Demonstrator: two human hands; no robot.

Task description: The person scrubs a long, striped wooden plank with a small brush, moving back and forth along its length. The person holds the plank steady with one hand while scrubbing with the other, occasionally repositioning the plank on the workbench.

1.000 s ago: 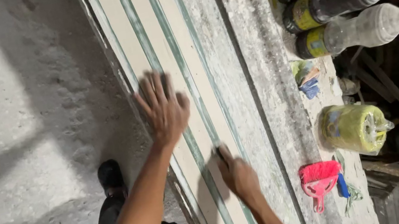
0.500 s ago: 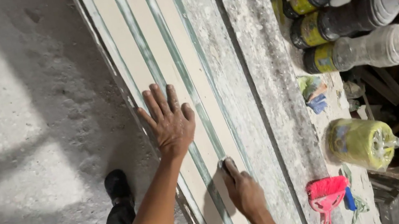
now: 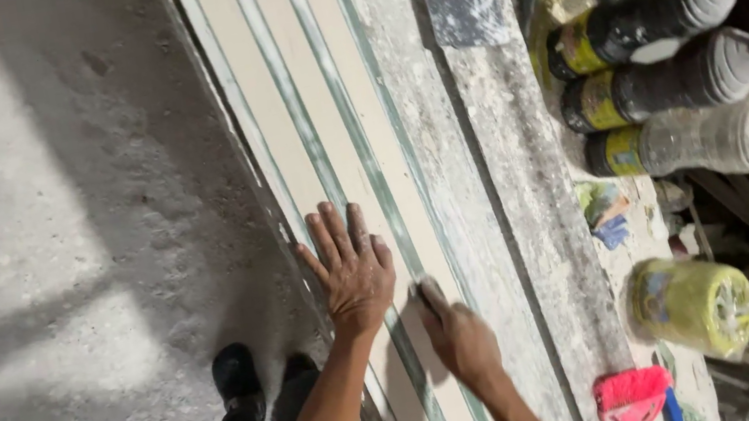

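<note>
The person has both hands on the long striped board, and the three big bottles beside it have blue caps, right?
Not quite. In the head view the left hand and right hand do rest on the striped board, but the three bottles have yellow-orange caps, not blue.

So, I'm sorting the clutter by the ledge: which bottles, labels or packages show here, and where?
Two dark bottles, upper right, lying sideways, yellow labels, orange caps.
Clear bottle below them, yellow label, orange cap.
Yellow-green wrapped jar, lower right, lying on its side.
</note>
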